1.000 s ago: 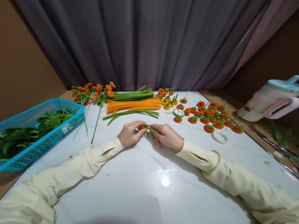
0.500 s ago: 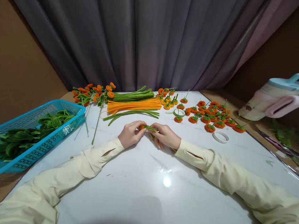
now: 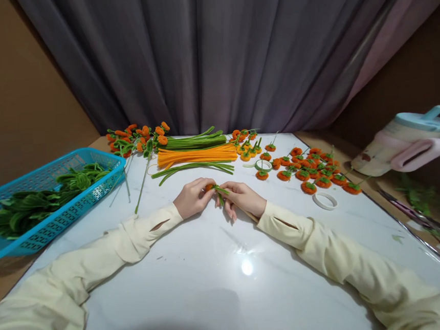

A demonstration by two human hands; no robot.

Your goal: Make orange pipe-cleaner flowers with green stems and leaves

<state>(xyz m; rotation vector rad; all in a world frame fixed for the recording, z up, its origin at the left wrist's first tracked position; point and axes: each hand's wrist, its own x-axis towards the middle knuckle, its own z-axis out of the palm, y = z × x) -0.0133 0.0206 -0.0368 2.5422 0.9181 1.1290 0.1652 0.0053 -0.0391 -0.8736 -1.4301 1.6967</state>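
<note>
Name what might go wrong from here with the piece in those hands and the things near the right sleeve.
The green strips in the right hand could slip or bend, since only fingertips seem to pinch them.
The small orange piece may get squashed in the left hand.
The right sleeve might nudge the white ring close by.

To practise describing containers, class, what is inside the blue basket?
Green leaf-shaped pieces are heaped inside the blue basket. The heap covers whatever lies beneath it, so that part cannot be seen.
</note>
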